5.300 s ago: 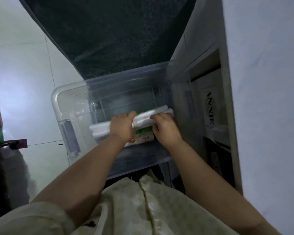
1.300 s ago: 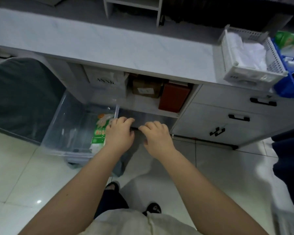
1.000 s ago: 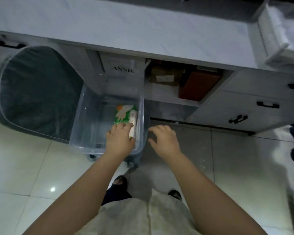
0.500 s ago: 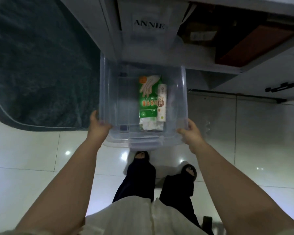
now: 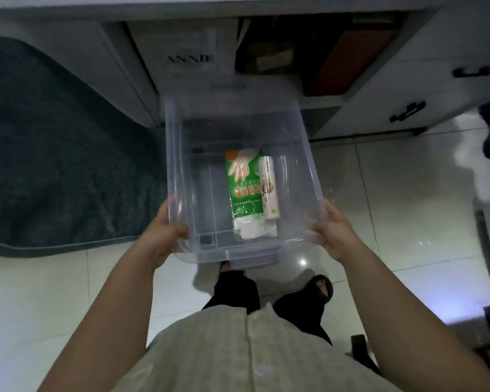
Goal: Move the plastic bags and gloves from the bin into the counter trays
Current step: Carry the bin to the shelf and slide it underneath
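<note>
I hold a clear plastic bin up off the floor, in front of the counter's open shelf. My left hand grips its near left corner and my right hand grips its near right corner. On the bin's floor lies a green packet of gloves with a white hand printed on it. A white roll of plastic bags lies right beside the packet, on its right. The counter trays are out of view.
A large dark bag-lined container stands at the left on the tiled floor. Behind the bin are the white counter front, a box marked ANNIE, a reddish box and drawers with black handles. My feet are below the bin.
Both hands left the bin's contents and took hold of its near corners. The bin has been lifted off the floor and drawn toward me; the view has tilted down.
</note>
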`<state>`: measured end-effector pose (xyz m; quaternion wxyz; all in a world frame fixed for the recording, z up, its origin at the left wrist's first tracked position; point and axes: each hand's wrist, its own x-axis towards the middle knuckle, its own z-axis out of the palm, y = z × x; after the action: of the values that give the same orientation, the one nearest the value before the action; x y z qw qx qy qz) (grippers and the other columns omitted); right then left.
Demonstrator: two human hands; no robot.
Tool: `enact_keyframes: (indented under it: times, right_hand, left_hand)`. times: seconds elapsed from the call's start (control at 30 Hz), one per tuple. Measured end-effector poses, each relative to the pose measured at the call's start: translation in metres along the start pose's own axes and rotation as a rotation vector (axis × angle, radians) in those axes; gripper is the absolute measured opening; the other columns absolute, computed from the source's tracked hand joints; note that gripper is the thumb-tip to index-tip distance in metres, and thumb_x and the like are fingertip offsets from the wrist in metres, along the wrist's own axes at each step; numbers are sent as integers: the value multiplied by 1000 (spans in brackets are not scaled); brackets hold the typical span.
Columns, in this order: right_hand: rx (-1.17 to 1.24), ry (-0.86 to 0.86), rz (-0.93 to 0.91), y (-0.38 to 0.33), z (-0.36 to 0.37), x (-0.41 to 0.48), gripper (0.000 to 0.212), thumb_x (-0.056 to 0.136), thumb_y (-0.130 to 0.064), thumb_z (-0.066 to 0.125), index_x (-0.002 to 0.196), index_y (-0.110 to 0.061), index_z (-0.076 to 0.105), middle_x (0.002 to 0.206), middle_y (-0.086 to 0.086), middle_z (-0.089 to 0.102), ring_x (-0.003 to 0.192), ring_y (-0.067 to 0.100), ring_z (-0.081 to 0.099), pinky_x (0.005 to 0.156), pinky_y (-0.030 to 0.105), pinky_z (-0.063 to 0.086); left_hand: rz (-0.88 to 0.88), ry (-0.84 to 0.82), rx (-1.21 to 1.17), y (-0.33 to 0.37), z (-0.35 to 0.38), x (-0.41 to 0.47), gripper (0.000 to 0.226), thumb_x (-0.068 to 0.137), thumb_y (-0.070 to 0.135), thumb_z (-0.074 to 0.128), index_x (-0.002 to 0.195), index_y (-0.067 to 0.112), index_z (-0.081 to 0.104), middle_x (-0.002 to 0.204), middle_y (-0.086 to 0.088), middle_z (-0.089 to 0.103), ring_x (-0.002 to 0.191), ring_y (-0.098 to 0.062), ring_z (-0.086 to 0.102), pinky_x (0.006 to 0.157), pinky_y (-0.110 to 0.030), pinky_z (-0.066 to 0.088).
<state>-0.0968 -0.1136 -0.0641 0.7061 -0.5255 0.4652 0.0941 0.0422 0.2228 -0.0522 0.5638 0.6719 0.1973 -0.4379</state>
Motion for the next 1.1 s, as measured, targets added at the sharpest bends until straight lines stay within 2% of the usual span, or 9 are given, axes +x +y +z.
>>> enact_keyframes:
  times: [0.13,0.3,0.4,0.57,0.7,0.83,0.9,1.0,1.1]
  right_hand:
    - [327,122,-49,18,-62,-55,80,80,22,45,130,-40,51,117,-5,63,90,15,71,67,47,60]
    - [621,320,-195,27,-143,-110,83,81,22,43,136,-40,44,129,-3,54,113,17,54,73,53,55]
    - [686,436,-255,22,-204,-134,76,84,18,44,132,-41,48,132,-1,54,104,14,61,81,56,49]
    - [849,603,-400,9,-308,-166,73,85,16,45,131,-41,50,126,-2,57,109,16,58,73,47,55]
    - [920,679,-490,-11,-399,-186,64,91,9,46,131,-41,48,129,1,54,114,22,51,64,43,58]
    - [951,700,-544,-42,-492,-204,66,92,8,44,134,-42,43,135,4,48,121,30,46,61,47,57]
    - [977,692,-594,-60,-535,-210,67,91,10,43,135,-41,43,134,2,50,116,30,51,58,49,57]
    - [986,686,-666,-87,-587,-212,67,88,12,43,131,-39,48,114,-10,65,109,24,56,52,49,57]
    - [966,738,-679,-110,-635,-201,69,87,13,42,130,-41,47,124,-5,58,96,18,63,56,46,56]
  left_hand:
    - [41,-93,129,21,69,-14,85,74,-19,45,130,45,42,113,-4,57,92,-25,59,54,-34,54]
    - [125,-249,232,48,187,-19,82,74,-17,47,135,38,45,113,-3,62,94,-20,63,64,-32,54]
    - [169,-433,252,67,259,-25,79,71,-13,52,130,39,50,117,-5,63,95,-24,67,62,-30,57]
    - [307,-541,278,90,397,-51,107,67,-15,51,145,51,18,142,8,39,120,-22,50,78,-34,54]
    - [449,-708,279,112,522,-83,110,48,-9,50,146,37,28,140,1,46,118,-23,54,78,-39,56]
    - [526,-768,285,132,633,-105,105,52,-12,51,143,37,36,138,-3,51,115,-31,58,77,-53,56]
    - [548,-760,296,140,678,-112,99,55,-9,54,138,43,41,132,-3,55,107,-31,63,68,-47,58]
    - [567,-774,305,156,739,-117,94,56,-5,54,138,41,43,133,-9,55,111,-37,60,79,-59,54]
    - [583,-766,288,177,794,-114,91,59,-5,53,137,38,45,134,-11,55,112,-37,59,76,-50,55]
